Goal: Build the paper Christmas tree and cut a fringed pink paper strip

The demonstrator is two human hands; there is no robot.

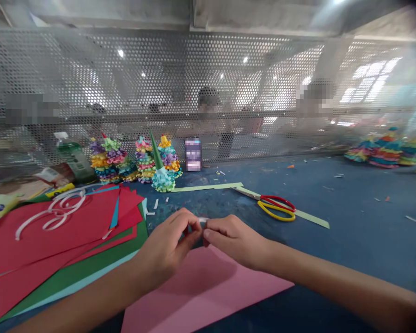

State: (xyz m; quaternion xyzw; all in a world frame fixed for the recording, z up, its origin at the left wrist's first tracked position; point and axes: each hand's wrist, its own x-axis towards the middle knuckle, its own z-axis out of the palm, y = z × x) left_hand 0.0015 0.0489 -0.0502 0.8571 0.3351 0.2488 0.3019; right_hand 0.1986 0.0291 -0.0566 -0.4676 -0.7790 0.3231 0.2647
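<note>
The blue surface (350,231) carries a fanned stack of red sheets (55,240) on the left, pushed aside but within reach. A pink sheet (201,291) lies straight in front, directly under the hands. Finished paper trees (159,162) stand at the back, out of the way. The scissors (277,207) rest closed just beyond the hands. The left hand (166,247) and right hand (235,238) meet above the pink sheet, fingers pinched on what seems a small pale paper strip (203,220), mostly hidden between them.
</note>
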